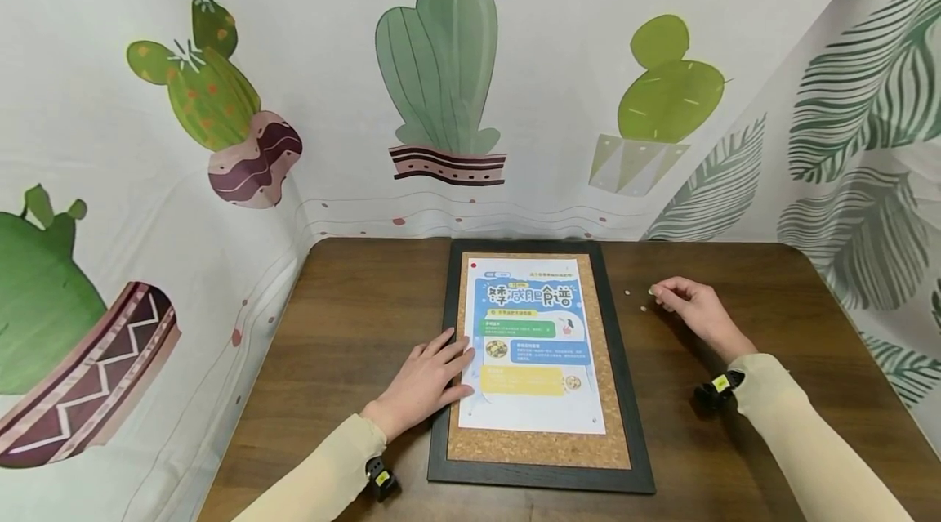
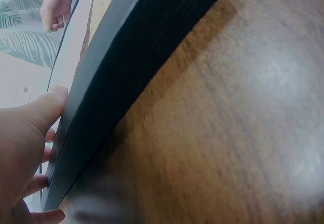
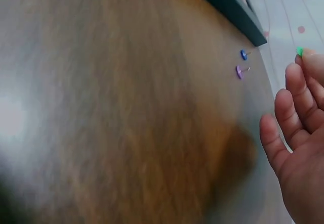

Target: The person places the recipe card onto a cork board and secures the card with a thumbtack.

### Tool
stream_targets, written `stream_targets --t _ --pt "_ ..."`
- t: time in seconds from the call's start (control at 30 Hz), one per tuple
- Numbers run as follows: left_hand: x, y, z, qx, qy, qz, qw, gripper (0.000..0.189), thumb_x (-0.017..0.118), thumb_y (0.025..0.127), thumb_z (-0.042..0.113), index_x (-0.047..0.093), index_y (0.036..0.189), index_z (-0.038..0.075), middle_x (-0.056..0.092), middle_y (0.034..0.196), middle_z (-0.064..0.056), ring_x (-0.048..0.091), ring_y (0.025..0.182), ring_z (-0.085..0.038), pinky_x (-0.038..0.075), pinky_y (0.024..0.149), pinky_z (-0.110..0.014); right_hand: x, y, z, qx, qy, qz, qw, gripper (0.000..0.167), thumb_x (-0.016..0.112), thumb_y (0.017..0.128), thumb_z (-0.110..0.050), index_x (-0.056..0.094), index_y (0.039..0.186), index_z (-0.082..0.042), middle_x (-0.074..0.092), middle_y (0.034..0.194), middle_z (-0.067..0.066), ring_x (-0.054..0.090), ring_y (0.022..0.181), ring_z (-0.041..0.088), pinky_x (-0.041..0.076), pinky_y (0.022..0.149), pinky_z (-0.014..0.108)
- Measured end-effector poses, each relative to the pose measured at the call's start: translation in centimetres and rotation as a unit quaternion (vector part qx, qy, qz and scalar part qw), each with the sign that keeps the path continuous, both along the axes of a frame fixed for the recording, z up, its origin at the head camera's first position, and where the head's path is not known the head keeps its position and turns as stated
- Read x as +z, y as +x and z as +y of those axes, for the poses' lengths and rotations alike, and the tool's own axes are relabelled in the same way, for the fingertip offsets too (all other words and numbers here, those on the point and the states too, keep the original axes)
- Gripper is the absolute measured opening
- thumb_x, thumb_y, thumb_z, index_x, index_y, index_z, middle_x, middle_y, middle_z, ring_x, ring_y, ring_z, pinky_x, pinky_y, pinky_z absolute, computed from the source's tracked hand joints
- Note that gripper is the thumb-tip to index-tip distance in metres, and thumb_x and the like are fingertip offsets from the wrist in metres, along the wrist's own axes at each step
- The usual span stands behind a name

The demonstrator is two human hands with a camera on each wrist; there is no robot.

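A white printed poster (image 1: pixel 540 416) lies on a cork board (image 1: pixel 540 450) with a black frame (image 1: pixel 544 487). A red thumbtack (image 1: pixel 474 265) sits in the poster's upper left corner. My left hand (image 1: pixel 426 381) rests with spread fingers over the frame's left side, its fingertips on the poster's edge. Right of the board, my right hand (image 1: pixel 694 314) pinches a green thumbtack (image 3: pixel 299 51) between thumb and forefinger, above the table. A blue thumbtack (image 3: pixel 244 54) and a purple thumbtack (image 3: pixel 239 72) lie on the table between that hand and the frame.
The board lies on a dark brown wooden table (image 1: pixel 353 293), its top near the table's back edge. A white cloth (image 1: pixel 551 81) printed with cacti and leaves hangs behind and at the sides. Each wrist wears a small black camera.
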State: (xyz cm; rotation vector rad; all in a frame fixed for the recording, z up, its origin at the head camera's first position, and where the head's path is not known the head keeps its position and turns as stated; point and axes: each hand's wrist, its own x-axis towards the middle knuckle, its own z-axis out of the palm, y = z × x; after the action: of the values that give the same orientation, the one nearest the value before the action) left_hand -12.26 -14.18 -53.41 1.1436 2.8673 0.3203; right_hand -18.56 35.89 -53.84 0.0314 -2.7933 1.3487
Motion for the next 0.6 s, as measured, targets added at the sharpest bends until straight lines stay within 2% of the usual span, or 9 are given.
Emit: stream_targets --t 0.2,0.4,0.5,0.6 --pt "0.0 0.0 -0.1 0.003 0.002 0.001 1.0000 0.063 0.062 0.102 0.050 0.057 0.152 0.012 0.050 0.159 -0.010 0.034 0.153 -0.035 0.044 0.106 -0.061 0.4 -1.4 -1.2 0.015 -0.030 -0.007 0.9994 0.033 0.063 0.106 -0.030 0.071 0.112 0.003 0.069 0.094 0.009 0.058 0.080 0.006 0.049 0.066 0.027" --pt "-0.1 0.1 -0.2 0.005 0.001 -0.003 1.0000 0.063 0.061 0.102 0.051 0.056 0.152 0.013 0.049 0.159 -0.010 0.033 0.154 -0.035 0.044 0.107 -0.061 0.6 -3.7 -3.3 0.042 -0.036 0.009 0.9984 0.031 0.067 0.104 -0.029 0.075 0.114 -0.001 0.073 0.109 0.008 0.062 0.090 0.004 0.050 0.076 0.021" --pt "-0.3 0.1 -0.2 0.003 0.003 -0.001 1.0000 0.062 0.061 0.102 0.050 0.056 0.152 0.013 0.049 0.159 -0.010 0.033 0.154 -0.035 0.045 0.106 -0.061 0.4 -4.8 -4.3 0.048 -0.031 0.018 0.9982 0.029 0.068 0.103 -0.028 0.076 0.113 -0.002 0.072 0.111 0.010 0.061 0.091 0.003 0.048 0.078 0.019" --pt "-0.3 0.1 -0.1 0.000 0.010 -0.002 0.9999 0.062 0.062 0.102 0.049 0.056 0.152 0.012 0.049 0.159 -0.010 0.034 0.153 -0.035 0.045 0.105 -0.062 0.3 -5.7 -5.1 0.051 -0.021 0.026 0.9981 0.027 0.069 0.103 -0.027 0.077 0.111 -0.002 0.070 0.111 0.013 0.061 0.086 0.013 0.050 0.072 0.026"
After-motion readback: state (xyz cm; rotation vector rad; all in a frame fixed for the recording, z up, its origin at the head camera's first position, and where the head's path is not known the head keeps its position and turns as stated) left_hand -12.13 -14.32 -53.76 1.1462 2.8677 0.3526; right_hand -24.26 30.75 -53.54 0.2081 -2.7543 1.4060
